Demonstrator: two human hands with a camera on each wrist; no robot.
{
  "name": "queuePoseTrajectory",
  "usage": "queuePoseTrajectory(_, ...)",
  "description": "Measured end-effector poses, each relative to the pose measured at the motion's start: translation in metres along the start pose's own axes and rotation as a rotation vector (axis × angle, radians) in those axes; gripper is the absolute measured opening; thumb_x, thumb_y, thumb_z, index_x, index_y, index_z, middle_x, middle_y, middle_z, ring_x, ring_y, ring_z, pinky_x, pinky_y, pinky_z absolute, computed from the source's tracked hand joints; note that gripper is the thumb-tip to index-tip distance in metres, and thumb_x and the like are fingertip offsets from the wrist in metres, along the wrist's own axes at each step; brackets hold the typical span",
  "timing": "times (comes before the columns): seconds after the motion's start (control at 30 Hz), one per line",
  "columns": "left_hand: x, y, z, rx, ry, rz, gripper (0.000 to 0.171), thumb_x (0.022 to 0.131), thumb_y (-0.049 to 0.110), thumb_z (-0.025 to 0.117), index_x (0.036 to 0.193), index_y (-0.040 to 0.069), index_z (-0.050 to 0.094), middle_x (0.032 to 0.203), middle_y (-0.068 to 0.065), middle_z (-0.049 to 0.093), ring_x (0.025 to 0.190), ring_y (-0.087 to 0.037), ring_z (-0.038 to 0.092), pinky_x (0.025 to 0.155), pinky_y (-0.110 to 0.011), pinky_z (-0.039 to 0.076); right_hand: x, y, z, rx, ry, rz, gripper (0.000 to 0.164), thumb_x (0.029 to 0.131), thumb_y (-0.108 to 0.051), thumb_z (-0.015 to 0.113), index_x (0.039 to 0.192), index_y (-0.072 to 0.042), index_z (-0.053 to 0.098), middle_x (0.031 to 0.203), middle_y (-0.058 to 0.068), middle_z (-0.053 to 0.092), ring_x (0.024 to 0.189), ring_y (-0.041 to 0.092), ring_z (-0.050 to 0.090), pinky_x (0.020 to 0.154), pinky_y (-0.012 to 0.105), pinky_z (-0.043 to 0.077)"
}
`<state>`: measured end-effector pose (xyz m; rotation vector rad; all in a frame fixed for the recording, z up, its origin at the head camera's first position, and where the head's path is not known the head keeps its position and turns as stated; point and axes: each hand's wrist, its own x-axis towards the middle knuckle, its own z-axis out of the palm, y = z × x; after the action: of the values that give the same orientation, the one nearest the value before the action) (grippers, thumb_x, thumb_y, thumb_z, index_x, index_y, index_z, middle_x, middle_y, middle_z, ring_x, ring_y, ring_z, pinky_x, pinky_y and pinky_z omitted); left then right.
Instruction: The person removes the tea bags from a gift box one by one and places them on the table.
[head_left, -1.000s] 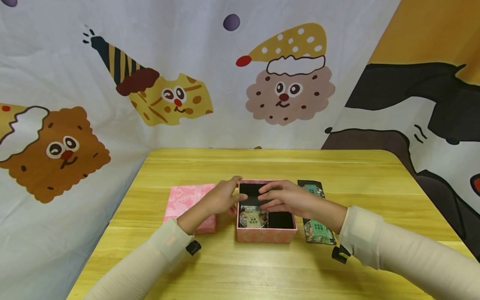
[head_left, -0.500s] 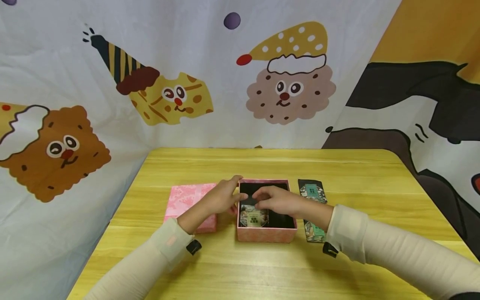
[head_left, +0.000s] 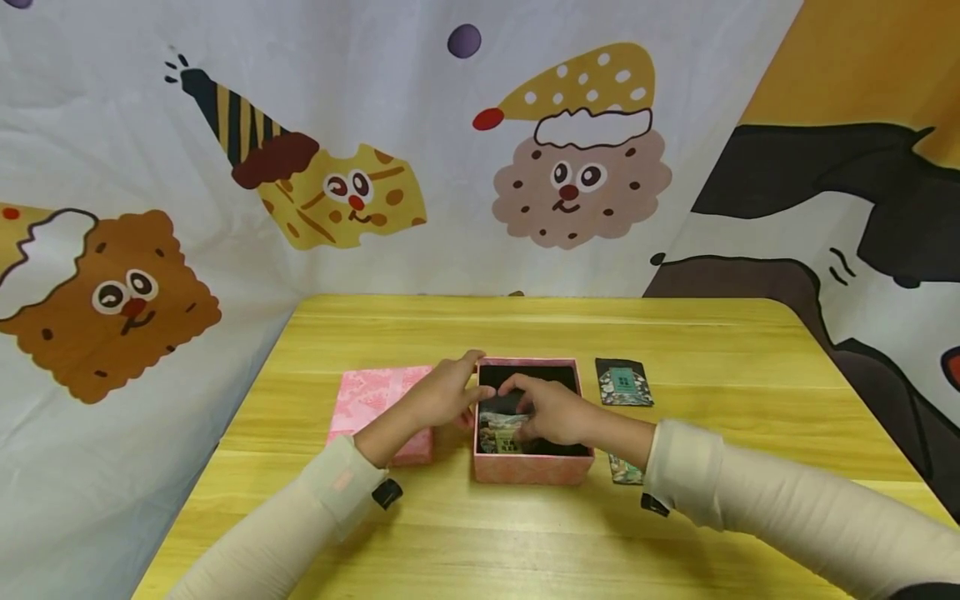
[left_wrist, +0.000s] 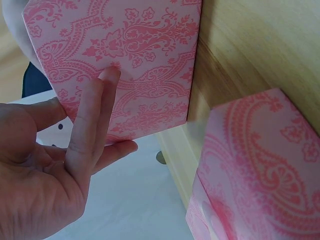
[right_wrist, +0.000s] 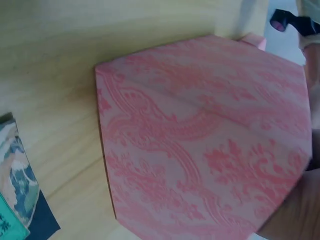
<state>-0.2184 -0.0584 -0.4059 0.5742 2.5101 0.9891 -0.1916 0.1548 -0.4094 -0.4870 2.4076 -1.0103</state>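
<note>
A pink patterned box (head_left: 531,471) with a black inside stands without its lid on the table. At its left wall is my left hand (head_left: 444,393), thumb at the rim and fingers along the outside; the left wrist view shows two fingers (left_wrist: 89,120) lying on the patterned wall (left_wrist: 150,65). My right hand (head_left: 558,412) reaches into the box with curled fingers, and its thumb and fingers pinch a small printed packet (head_left: 495,432) with a pale green label. Part of that packet is behind the hand. In the right wrist view the box wall (right_wrist: 200,140) hides most of this hand.
Left of the box lies its pink lid (head_left: 375,400), partly behind the left forearm. To the right are a dark packet with a teal label (head_left: 624,382) and another packet (head_left: 625,470), mostly under the right wrist. A cartoon-printed cloth (head_left: 450,275) hangs behind the wooden table (head_left: 480,542).
My right hand has moved left and down into the box, its spread fingers curling in to the packet, which now tilts slightly. The left hand has stayed at the box wall.
</note>
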Motion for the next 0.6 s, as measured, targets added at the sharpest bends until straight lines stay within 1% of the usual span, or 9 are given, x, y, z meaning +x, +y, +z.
queuePoseTrajectory(0.03,0.0,0.0,0.0,0.001,0.0,0.0,0.065,0.105,0.022,0.063,0.158,0.0,0.032,0.135,-0.032,0.061,0.057,-0.023,0.072,0.084,-0.04,0.06,0.0,0.0,0.001,-0.02,-0.001,-0.012,0.054,0.085,-0.005,0.084,0.132,-0.01,0.06,0.101,0.007,0.067,0.09,0.022,0.067,0.078,0.039,0.057)
queuePoseTrajectory(0.1,0.0,0.0,0.0,-0.002,0.001,0.001,0.065,0.105,0.022,0.063,0.158,-0.001,0.032,0.135,-0.033,0.06,0.056,-0.023,0.072,0.084,-0.04,0.06,-0.001,0.0,0.003,-0.048,0.011,-0.037,0.047,0.085,-0.005,0.085,0.126,-0.011,0.063,0.095,0.004,0.066,0.08,0.017,0.065,0.075,0.037,0.055)
queuePoseTrajectory(0.23,0.0,0.0,0.0,-0.002,0.005,-0.001,0.065,0.105,0.022,0.063,0.157,-0.001,0.032,0.137,-0.033,0.059,0.055,-0.022,0.071,0.09,-0.043,0.058,-0.002,0.002,0.005,-0.073,0.072,-0.069,0.029,0.088,-0.007,0.082,0.112,-0.012,0.066,0.093,0.0,0.068,0.077,0.012,0.064,0.071,0.034,0.054)
queuePoseTrajectory(0.3,-0.001,0.0,0.0,-0.003,0.006,-0.005,0.065,0.105,0.021,0.063,0.158,-0.001,0.031,0.137,-0.033,0.059,0.056,-0.022,0.071,0.092,-0.044,0.058,-0.003,0.003,0.005,-0.077,0.099,-0.079,0.023,0.091,-0.008,0.08,0.109,-0.011,0.065,0.089,-0.002,0.069,0.074,0.012,0.064,0.067,0.033,0.052)
queuePoseTrajectory(0.4,-0.001,0.001,0.0,-0.003,0.005,-0.01,0.066,0.105,0.022,0.062,0.158,-0.001,0.031,0.132,-0.032,0.063,0.056,-0.023,0.072,0.095,-0.045,0.057,-0.003,0.004,0.007,-0.092,0.133,-0.106,0.019,0.094,-0.008,0.076,0.108,-0.01,0.064,0.079,-0.001,0.066,0.063,0.013,0.059,0.062,0.031,0.048)
queuePoseTrajectory(0.47,-0.001,0.001,0.0,-0.004,0.003,-0.014,0.066,0.105,0.022,0.063,0.158,-0.001,0.031,0.126,-0.03,0.067,0.057,-0.024,0.072,0.094,-0.044,0.057,-0.003,0.005,0.01,-0.127,0.166,-0.134,0.018,0.094,-0.007,0.076,0.106,-0.011,0.064,0.081,-0.001,0.066,0.065,0.012,0.058,0.063,0.031,0.048)
queuePoseTrajectory(0.53,-0.001,0.001,0.0,-0.003,-0.003,-0.019,0.067,0.105,0.023,0.062,0.159,0.0,0.03,0.111,-0.025,0.073,0.058,-0.025,0.072,0.094,-0.044,0.057,-0.004,0.005,0.013,-0.169,0.204,-0.164,0.017,0.092,-0.006,0.077,0.102,-0.013,0.065,0.091,0.0,0.066,0.074,0.014,0.059,0.068,0.032,0.05)
queuePoseTrajectory(0.6,-0.001,0.001,0.001,-0.001,-0.008,-0.023,0.067,0.105,0.024,0.062,0.159,0.001,0.029,0.099,-0.019,0.076,0.058,-0.025,0.073,0.095,-0.044,0.057,-0.004,0.005,0.015,-0.199,0.229,-0.183,0.017,0.091,-0.006,0.079,0.097,-0.014,0.065,0.097,0.001,0.066,0.084,0.015,0.061,0.074,0.034,0.051)
